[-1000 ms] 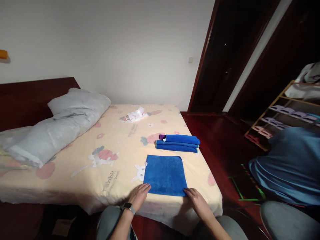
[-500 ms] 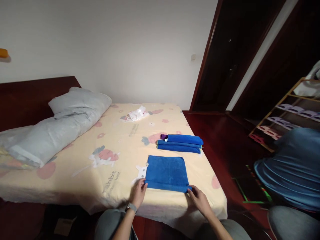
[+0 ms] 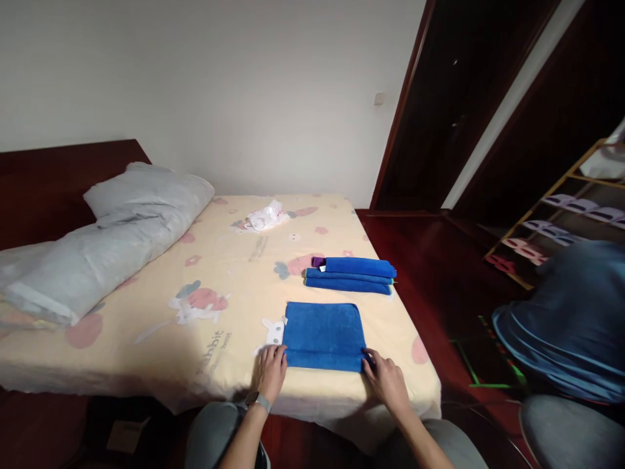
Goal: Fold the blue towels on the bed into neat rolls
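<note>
Blue cloth (image 3: 322,329): spread on the bed (image 3: 161,365) at its near edge, toward the near right corner, a narrow strip folded over along the cloth's near side.
Left hand (image 3: 272,372): fingertips on the cloth's near left corner; cannot tell whether they pinch it.
Right hand (image 3: 388,384): thumb and forefinger at the cloth's near right corner; cannot tell if gripping or only touching.
Folded blue cloths (image 3: 349,275): just beyond, by the bed's right edge.
White bag (image 3: 266,217): crumpled, near the far edge.
Grey bedding (image 3: 122,228): bunched beside the headboard (image 3: 58,182).
</note>
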Motion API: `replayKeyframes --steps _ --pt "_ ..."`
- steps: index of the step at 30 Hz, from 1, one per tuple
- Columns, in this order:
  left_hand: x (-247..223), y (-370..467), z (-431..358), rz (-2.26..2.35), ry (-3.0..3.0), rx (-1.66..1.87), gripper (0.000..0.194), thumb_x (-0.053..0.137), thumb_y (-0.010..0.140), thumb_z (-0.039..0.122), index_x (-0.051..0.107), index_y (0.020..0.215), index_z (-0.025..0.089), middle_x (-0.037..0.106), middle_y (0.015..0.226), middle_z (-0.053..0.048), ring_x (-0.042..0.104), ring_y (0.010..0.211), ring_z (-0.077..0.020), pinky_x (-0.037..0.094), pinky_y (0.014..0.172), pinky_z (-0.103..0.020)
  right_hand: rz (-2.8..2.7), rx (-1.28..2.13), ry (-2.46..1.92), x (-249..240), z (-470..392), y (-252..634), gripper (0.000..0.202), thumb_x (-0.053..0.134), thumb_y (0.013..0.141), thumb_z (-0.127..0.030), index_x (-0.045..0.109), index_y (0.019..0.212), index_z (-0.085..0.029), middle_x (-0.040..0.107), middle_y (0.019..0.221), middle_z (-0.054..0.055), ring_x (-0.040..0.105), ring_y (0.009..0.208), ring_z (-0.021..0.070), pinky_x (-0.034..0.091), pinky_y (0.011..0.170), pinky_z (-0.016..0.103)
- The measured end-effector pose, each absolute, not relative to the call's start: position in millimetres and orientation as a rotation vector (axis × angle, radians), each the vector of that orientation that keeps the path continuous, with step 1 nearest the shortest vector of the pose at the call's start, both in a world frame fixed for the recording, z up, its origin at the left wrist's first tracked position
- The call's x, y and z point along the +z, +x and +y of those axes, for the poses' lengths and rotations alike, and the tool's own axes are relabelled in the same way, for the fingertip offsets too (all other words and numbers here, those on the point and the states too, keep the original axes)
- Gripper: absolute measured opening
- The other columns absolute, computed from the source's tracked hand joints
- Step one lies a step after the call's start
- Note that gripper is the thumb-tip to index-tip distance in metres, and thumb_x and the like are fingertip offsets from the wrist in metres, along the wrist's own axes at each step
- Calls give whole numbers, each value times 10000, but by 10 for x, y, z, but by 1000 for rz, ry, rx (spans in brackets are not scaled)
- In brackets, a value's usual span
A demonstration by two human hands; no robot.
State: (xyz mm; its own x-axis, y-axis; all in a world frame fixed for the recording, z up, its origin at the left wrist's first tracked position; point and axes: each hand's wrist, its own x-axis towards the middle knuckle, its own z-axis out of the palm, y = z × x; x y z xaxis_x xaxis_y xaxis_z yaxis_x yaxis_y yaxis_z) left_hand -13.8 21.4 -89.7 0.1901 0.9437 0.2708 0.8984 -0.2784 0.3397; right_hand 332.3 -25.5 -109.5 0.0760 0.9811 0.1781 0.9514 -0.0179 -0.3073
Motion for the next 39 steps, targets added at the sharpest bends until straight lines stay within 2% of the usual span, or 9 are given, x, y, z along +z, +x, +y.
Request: replayKeyframes --steps 4,7,12,16,22,27,31,35,39 --pt "-852 22 99 1753 2521 690 364 408 963 140 634 1233 233 643 1260 -86 580 1180 -248 462 1018 -414 -1868 -152 -2023 -976 -278 3199 357 401 990 -368 646 1184 -194 680 1070 150 629 912 307 492 745 423" --pt "-846 263 -22 1430 2771 655 407 409 989 192 555 1365 240 556 1434 -47 474 1341 -222 366 1139 -407 -2035 -169 -1739 -913 -314 3027 348 395 1009 -296 615 1261 -203 643 1242 128 609 1074 266 493 891 403" --pt "-893 516 -96 1154 2954 461 604 403 1023 404 209 1575 254 313 1617 -9 300 1473 -207 292 1201 -410 -2418 -179 -1330 -975 -368 2769 528 422 1016 -309 352 1524 -185 464 1518 74 436 1381 229 366 1137 404" --pt "-963 401 2 1191 2895 393 620 374 1033 431 145 1585 267 293 1623 -22 300 1476 -197 327 1189 -413 -2445 -165 -1376 -1102 -365 2862 575 398 1028 -308 241 1565 -175 389 1559 76 382 1426 215 368 1153 404" --pt "-1030 38 180 1353 2759 410 568 377 1027 327 221 1570 267 371 1588 -21 335 1461 -192 327 1198 -430 -2345 -54 -1513 -1254 -361 3173 565 404 1024 -311 278 1557 -174 380 1557 89 391 1421 236 416 1141 422" --pt "-1043 -134 259 1404 2605 412 658 445 879 106 352 1519 222 422 1558 -41 370 1444 -191 362 1184 -421 -2266 82 -1544 -1318 -334 3290 557 434 964 -213 381 1515 -151 440 1523 99 432 1396 252 426 1143 453" --pt "-1004 -142 292 1403 2436 489 678 435 785 23 477 1430 226 509 1495 -31 424 1409 -175 372 1183 -404 -2141 216 -1524 -1349 -280 3322 528 457 926 -174 483 1452 -191 531 1457 87 504 1340 245 432 1140 458" --pt "-926 -154 333 1444 2206 665 535 458 768 30 617 1234 241 627 1359 -35 549 1294 -182 435 1127 -373 -1958 330 -1520 -1368 -229 3336 463 447 895 -174 592 1334 -190 613 1364 95 562 1274 238 464 1105 441" --pt "-831 -218 370 1469 2000 764 304 521 853 184 649 1122 243 709 1171 -57 655 1102 -210 512 996 -363 -1752 445 -1571 -1339 -163 3359 396 447 900 -261 631 1245 -200 677 1238 100 628 1162 251 506 1037 447"
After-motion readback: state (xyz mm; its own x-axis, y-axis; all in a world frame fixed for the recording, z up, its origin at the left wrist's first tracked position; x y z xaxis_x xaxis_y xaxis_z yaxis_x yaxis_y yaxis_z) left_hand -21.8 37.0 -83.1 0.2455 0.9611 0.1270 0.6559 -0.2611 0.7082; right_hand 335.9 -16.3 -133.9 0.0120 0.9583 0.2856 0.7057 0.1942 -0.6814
